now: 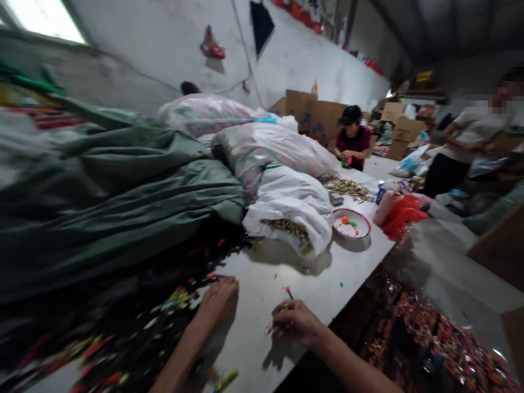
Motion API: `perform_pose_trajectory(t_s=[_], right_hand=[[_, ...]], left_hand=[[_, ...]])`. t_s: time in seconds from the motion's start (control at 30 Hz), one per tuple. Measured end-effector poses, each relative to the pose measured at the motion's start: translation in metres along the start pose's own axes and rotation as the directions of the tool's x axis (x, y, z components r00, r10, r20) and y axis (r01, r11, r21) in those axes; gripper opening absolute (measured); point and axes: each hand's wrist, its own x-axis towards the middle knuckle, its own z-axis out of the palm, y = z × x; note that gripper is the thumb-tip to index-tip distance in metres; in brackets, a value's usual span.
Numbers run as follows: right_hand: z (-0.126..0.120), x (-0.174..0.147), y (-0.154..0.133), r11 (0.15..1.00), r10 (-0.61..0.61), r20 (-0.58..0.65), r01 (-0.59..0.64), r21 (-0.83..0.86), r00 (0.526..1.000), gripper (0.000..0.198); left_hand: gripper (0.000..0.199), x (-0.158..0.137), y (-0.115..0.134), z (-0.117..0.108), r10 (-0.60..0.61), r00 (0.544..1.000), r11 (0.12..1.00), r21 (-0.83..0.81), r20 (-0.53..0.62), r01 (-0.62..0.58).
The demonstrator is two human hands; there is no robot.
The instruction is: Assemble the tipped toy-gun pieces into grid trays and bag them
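My right hand (297,323) is above the white table (249,338), fingers closed in a pinch. A thin dark stick with a pink tip (288,290) sticks up from it, and bits of yellow-green show between the fingers. My left hand (221,297) is over the table at the edge of a loose heap of small black, yellow and pink pieces (176,300). Its back faces up and its fingertips are blurred, near a small pink piece (211,275). A yellow-green stick-like piece (226,380) lies near the front edge.
Dark green cloth (123,185) covers the left side. A white sack (295,191) spills small pieces beside a red-rimmed bowl (351,223). Bagged colourful pieces (442,327) lie low on the right. One person (356,143) sits at the far end; another (470,128) stands right.
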Motion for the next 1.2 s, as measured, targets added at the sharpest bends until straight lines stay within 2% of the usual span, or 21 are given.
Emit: perform_pose_trajectory(t_s=[0.1, 0.2, 0.27, 0.33, 0.37, 0.4, 0.47, 0.53, 0.57, 0.6, 0.63, 0.67, 0.7, 0.77, 0.8, 0.87, 0.93, 0.97, 1.0, 1.07, 1.2], right_hand=[[0.009, -0.004, -0.004, 0.999, -0.042, -0.003, 0.042, -0.012, 0.999, 0.031], [0.014, -0.007, -0.018, 0.995, -0.101, 0.019, 0.102, -0.018, 0.995, 0.032], [0.016, -0.007, -0.029, 0.987, -0.160, 0.009, 0.160, 0.003, 0.987, 0.033], [0.017, -0.007, -0.038, 0.973, -0.229, -0.021, 0.229, 0.028, 0.973, 0.032], [0.019, -0.006, -0.042, 0.964, -0.263, -0.034, 0.264, 0.035, 0.964, 0.031], [0.021, -0.006, -0.044, 0.954, -0.295, -0.042, 0.297, 0.034, 0.955, 0.030], [0.026, -0.006, -0.043, 0.938, -0.345, -0.037, 0.346, 0.015, 0.938, 0.029], [0.031, -0.008, -0.036, 0.934, -0.356, -0.026, 0.356, -0.011, 0.934, 0.028], [0.032, -0.009, -0.032, 0.939, -0.345, -0.020, 0.344, -0.019, 0.939, 0.028], [0.032, -0.010, -0.027, 0.947, -0.320, -0.014, 0.320, -0.020, 0.947, 0.028], [0.032, -0.012, -0.024, 0.958, -0.288, -0.005, 0.288, -0.013, 0.958, 0.028], [0.030, -0.013, -0.021, 0.967, -0.256, 0.004, 0.256, -0.005, 0.967, 0.028], [0.028, -0.013, -0.020, 0.973, -0.231, 0.016, 0.231, 0.001, 0.973, 0.028], [0.023, -0.014, -0.022, 0.975, -0.223, 0.035, 0.224, -0.013, 0.974, 0.028], [0.022, -0.014, -0.025, 0.969, -0.243, 0.043, 0.244, -0.035, 0.969, 0.027], [0.022, -0.013, -0.030, 0.951, -0.288, 0.069, 0.293, -0.098, 0.955, 0.025], [0.023, -0.013, -0.034, 0.935, -0.301, 0.115, 0.316, -0.159, 0.947, 0.024], [0.024, -0.014, -0.036, 0.930, -0.293, 0.143, 0.316, -0.185, 0.945, 0.024], [0.025, -0.014, -0.037, 0.927, -0.280, 0.170, 0.312, -0.207, 0.945, 0.023], [0.025, -0.015, -0.039, 0.921, -0.256, 0.213, 0.305, -0.242, 0.943, 0.023], [0.025, -0.019, -0.043, 0.907, -0.235, 0.244, 0.303, -0.293, 0.941, 0.022]], left_hand=[[0.027, 0.012, 0.007, -0.007, -0.030, 0.999, 0.999, 0.026, 0.018, 0.029], [0.024, 0.021, 0.020, -0.018, -0.072, 0.997, 0.997, -0.001, -0.022, 0.072], [0.021, 0.022, 0.033, -0.027, -0.138, 0.988, 0.979, -0.157, -0.063, 0.127], [0.020, 0.018, 0.051, -0.033, -0.282, 0.958, 0.875, -0.423, -0.056, 0.233], [0.021, 0.015, 0.062, -0.035, -0.370, 0.929, 0.766, -0.572, -0.019, 0.293], [0.022, 0.011, 0.074, -0.035, -0.449, 0.893, 0.620, -0.706, 0.039, 0.342], [0.025, 0.003, 0.098, -0.034, -0.587, 0.791, 0.239, -0.895, 0.174, 0.375], [0.029, -0.004, 0.120, -0.029, -0.671, 0.673, -0.129, -0.943, 0.312, 0.308], [0.031, -0.008, 0.129, -0.026, -0.687, 0.623, -0.262, -0.927, 0.375, 0.269], [0.033, -0.011, 0.135, -0.024, -0.690, 0.585, -0.350, -0.904, 0.426, 0.246], [0.034, -0.015, 0.139, -0.022, -0.686, 0.562, -0.398, -0.885, 0.462, 0.242], [0.034, -0.020, 0.140, -0.021, -0.683, 0.552, -0.405, -0.877, 0.478, 0.259], [0.033, -0.024, 0.140, -0.022, -0.687, 0.551, -0.370, -0.880, 0.475, 0.297], [0.029, -0.034, 0.136, -0.026, -0.696, 0.586, -0.186, -0.892, 0.415, 0.412], [0.027, -0.039, 0.133, -0.029, -0.686, 0.627, -0.048, -0.883, 0.369, 0.467], [0.023, -0.046, 0.130, -0.039, -0.619, 0.738, 0.262, -0.814, 0.270, 0.518], [0.022, -0.050, 0.130, -0.049, -0.532, 0.828, 0.528, -0.694, 0.178, 0.489], [0.022, -0.052, 0.131, -0.053, -0.493, 0.858, 0.631, -0.621, 0.143, 0.466], [0.023, -0.053, 0.131, -0.056, -0.458, 0.881, 0.712, -0.544, 0.118, 0.444], [0.024, -0.055, 0.132, -0.060, -0.402, 0.911, 0.822, -0.400, 0.095, 0.405], [0.023, -0.058, 0.132, -0.061, -0.323, 0.941, 0.916, -0.219, 0.099, 0.337]])
